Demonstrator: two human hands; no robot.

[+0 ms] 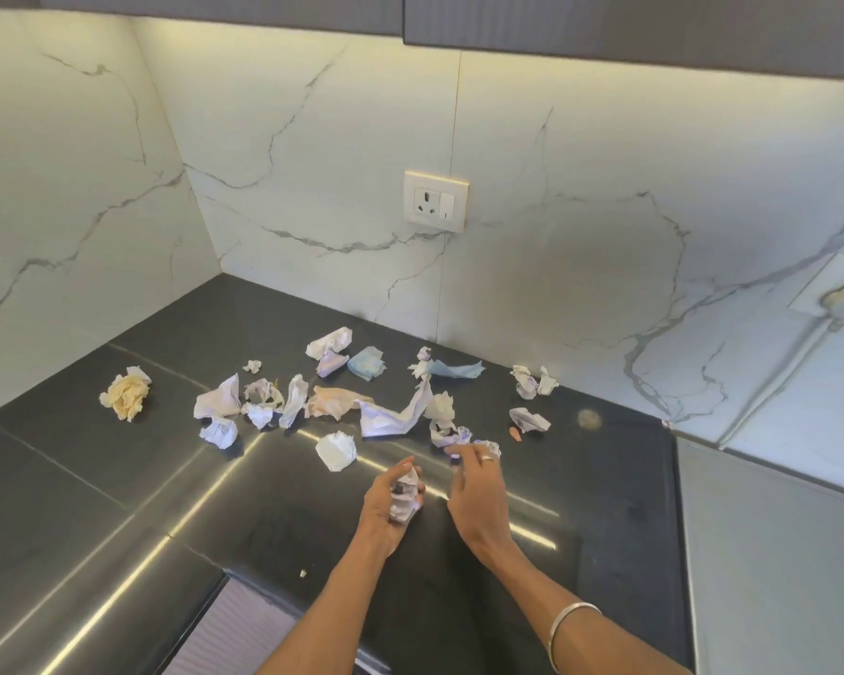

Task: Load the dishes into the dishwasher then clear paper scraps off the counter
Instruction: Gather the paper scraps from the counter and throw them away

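Low in the frame's middle, the left hand (386,504) gripped a crumpled wad (404,499); the right hand (476,472), fingers loosely spread, reached toward a small scrap (492,448). More paper scraps (386,419) littered the dark desk (118,479) mid-frame: probably light, soft, easily pinched anywhere.

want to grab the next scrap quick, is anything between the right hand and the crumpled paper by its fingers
Nothing visible. The right hand reaches with open fingers right at the crumpled paper; only bare counter lies around it. The left hand holds a paper wad, off to the side.

White marble wall (556,197), wall socket (436,200), dark overhead cabinets (605,21), under-cabinet light
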